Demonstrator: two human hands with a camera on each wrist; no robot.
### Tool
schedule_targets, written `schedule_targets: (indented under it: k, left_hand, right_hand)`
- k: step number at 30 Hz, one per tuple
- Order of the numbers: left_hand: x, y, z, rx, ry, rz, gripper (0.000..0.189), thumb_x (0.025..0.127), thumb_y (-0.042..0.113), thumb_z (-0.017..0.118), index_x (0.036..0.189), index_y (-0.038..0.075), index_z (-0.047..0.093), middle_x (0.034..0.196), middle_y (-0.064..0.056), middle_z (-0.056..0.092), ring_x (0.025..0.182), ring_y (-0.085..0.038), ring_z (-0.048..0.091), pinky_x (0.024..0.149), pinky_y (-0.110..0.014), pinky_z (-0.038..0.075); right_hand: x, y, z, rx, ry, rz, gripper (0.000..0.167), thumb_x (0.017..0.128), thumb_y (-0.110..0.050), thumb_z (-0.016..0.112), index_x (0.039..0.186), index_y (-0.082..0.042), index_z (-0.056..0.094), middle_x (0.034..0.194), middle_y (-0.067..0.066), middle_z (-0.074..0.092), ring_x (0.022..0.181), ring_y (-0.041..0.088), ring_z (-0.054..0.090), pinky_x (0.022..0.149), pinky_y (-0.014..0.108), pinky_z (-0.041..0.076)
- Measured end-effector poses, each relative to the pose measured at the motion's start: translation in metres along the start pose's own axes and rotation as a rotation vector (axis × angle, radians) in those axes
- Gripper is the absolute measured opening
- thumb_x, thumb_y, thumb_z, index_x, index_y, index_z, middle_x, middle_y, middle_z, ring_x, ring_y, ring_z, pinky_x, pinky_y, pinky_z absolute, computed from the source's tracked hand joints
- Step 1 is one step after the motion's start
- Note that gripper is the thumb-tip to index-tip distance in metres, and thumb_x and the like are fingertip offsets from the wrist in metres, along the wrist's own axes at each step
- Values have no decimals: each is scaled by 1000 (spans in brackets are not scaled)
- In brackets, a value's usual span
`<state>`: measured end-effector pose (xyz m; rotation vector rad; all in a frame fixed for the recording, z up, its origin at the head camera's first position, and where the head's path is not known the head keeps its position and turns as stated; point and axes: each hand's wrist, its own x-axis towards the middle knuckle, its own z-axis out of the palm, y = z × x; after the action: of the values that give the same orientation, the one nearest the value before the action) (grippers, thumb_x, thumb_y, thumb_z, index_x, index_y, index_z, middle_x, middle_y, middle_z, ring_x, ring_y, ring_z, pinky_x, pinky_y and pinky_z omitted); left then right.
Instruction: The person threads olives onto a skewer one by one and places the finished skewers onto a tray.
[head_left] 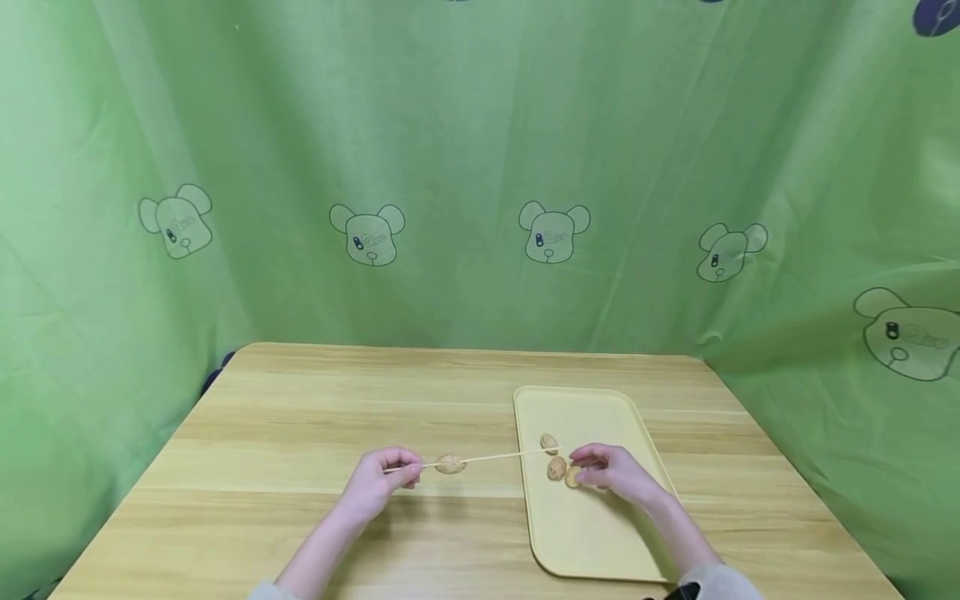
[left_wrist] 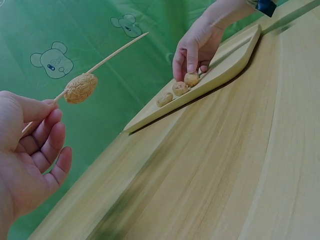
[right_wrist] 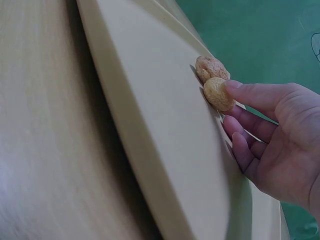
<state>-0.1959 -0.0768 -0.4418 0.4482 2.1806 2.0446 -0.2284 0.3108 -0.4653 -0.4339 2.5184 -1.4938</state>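
My left hand pinches a thin wooden skewer between thumb and forefinger, above the table and left of the tray. One wrinkled golden-brown food ball is threaded on it, just past the fingertips. The skewer's bare pointed end reaches over the tray. Over at the tray, my right hand pinches another wrinkled ball with thumb and fingers; its far side is hidden by the hand. Two more balls lie beside it on the tray, a middle ball and a farther ball.
The cream rectangular tray with a low raised rim lies on the right part of the wood-grain table. A green curtain with bear-head prints hangs behind the table and along its sides.
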Motion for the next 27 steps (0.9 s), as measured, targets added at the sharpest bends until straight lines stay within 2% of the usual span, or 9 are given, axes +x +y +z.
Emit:
schedule_targets:
  k: [4, 12, 16, 21, 24, 27]
  left_hand:
    - [0, -2, 1, -3, 0, -2, 17, 85, 0, 59, 95, -14, 59, 82, -16, 62, 74, -19, 59, 72, -24, 51]
    - [0, -6, 2, 4, 1, -1, 17, 84, -1, 59, 94, -15, 59, 82, -19, 62, 74, -22, 59, 71, -24, 51]
    - [0, -7, 1, 4, 6, -3, 17, 84, 0, 60, 94, -14, 59, 81, -17, 62, 74, -20, 59, 71, -24, 51]
    - [-1, -8, 1, 8, 16, -1, 17, 85, 0, 60, 94, -14, 59, 81, -17, 62, 73, -19, 59, 71, -24, 51]
    - [0, -9, 0, 5, 21, -11, 18, 85, 1, 60, 94, -14, 59, 81, -18, 62, 73, -17, 58, 71, -24, 51]
    - [0, -8, 0, -8, 24, -21, 20, 85, 2, 61, 95, -15, 59, 81, -17, 61, 73, -17, 59, 71, -24, 51]
  right_hand:
    - [1, 2, 1, -4, 9, 8, 42, 79, -5, 67, 113, 15, 52, 96, 18, 61, 77, 14, 55, 57, 21, 47]
    - [0, 3, 3, -41, 44, 10, 41, 79, -5, 69, 111, 15, 54, 92, 14, 61, 81, 18, 55, 66, 21, 48]
    - [-3, 2, 4, -42, 100, 38, 43, 79, -9, 70, 113, 13, 54, 96, 15, 60, 81, 19, 57, 66, 23, 49]
    - [-7, 3, 3, 43, 137, 67, 45, 81, -9, 69, 116, 13, 52, 106, 21, 55, 83, 25, 63, 67, 30, 54]
    - [-8, 3, 2, 66, 138, 44, 45, 81, -7, 68, 116, 14, 52, 110, 25, 53, 86, 25, 64, 69, 30, 55]
    - [-9, 1, 2, 31, 145, 9, 43, 81, -7, 68, 116, 13, 53, 110, 25, 53, 84, 20, 62, 71, 26, 53]
